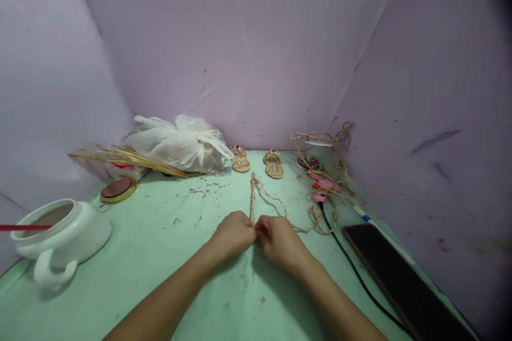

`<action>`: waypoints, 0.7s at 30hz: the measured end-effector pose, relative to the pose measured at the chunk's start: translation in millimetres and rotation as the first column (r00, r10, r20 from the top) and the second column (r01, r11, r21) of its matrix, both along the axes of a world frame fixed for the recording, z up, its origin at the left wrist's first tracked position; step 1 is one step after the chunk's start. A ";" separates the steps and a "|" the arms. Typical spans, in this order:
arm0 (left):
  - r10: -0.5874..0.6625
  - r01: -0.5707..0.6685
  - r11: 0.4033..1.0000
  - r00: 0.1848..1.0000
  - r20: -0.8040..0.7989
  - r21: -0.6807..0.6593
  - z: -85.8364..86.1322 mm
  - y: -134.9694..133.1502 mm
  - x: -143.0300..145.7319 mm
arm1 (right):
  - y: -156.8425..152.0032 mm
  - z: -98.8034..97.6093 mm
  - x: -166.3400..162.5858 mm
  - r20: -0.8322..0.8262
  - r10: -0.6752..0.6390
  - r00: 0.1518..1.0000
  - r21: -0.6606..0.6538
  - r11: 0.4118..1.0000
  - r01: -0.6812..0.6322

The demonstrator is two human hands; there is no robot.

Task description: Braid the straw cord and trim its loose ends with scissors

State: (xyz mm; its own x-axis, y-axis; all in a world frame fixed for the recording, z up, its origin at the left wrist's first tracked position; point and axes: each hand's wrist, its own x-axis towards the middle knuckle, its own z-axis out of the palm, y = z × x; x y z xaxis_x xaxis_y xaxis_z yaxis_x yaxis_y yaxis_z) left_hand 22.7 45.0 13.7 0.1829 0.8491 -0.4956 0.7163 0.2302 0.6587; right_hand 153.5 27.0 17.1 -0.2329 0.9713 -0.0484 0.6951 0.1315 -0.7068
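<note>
A straight, thick, straw-coloured cord of twisted fibre (253, 197) is laid on the pale green tabletop (160, 282), its far end pointed toward the wall and its near end taken between the two hands. By the left hand (235, 232), with fingers curled into a loose fist, the cord seems to be gripped at thumb and forefinger; by the right hand (279, 240), pressed close beside it, the same near end appears to be pinched, though the exact hold is hidden by the fingers.

From near the cord's far end a thinner, loose straw-coloured strand (276, 200) is led off to the right, toward a coil beside a pink hand tool with a black cable (325, 185). Beyond the cord, two small woven straw sandals with red-and-white trim (240, 161) (274, 166) are set side by side but apart.

The step in hand is judged to be the twisting or plaiting of the cord at its near end. For the next move, a firm pinch by one hand is probably called for while the fibres are turned by the other, with even tension kept so that the twist is not lost.
</note>
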 end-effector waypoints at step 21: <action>-0.033 0.069 0.987 0.971 0.238 -0.144 8.4 0.4 -26.9 | -10.1 30.2 10.2 -0.225 -0.133 0.965 -0.072 0.990 0.120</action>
